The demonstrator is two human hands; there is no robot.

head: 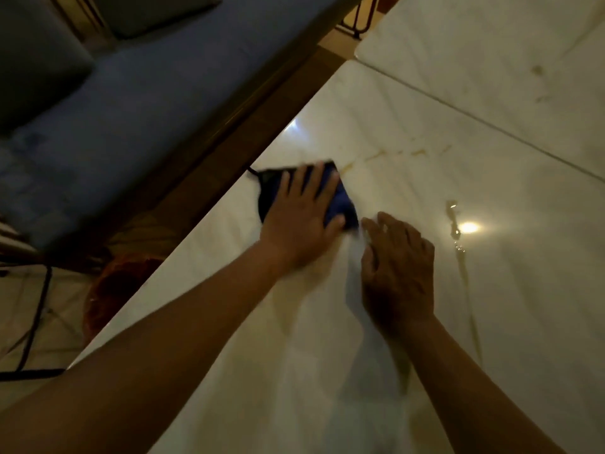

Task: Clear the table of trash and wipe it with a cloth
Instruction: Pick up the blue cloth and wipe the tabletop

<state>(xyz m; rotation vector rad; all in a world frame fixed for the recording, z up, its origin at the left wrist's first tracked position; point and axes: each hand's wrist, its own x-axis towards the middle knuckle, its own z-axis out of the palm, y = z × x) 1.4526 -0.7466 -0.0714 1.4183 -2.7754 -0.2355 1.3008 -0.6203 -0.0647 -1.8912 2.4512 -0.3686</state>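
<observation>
Your left hand (pixel 299 217) lies flat with straight fingers pressing the dark blue cloth (pixel 340 204) onto the table (pixel 491 290) near its left edge. Your right hand (pixel 397 273) rests just beside the cloth, fingers loosely bent, holding nothing. Wet streaks (pixel 456 231) glisten further right.

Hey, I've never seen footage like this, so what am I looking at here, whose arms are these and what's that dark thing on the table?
There is no machine. A person wears a camera on the head, so you look down along their own arms. The left hand presses flat on a dark blue cloth near the edge of a pale marble table. The right hand rests beside it with loosely bent fingers, holding nothing. Some liquid glistens to the right, and yellowish smears lie beyond the cloth. A blue sofa stands past the table.
</observation>
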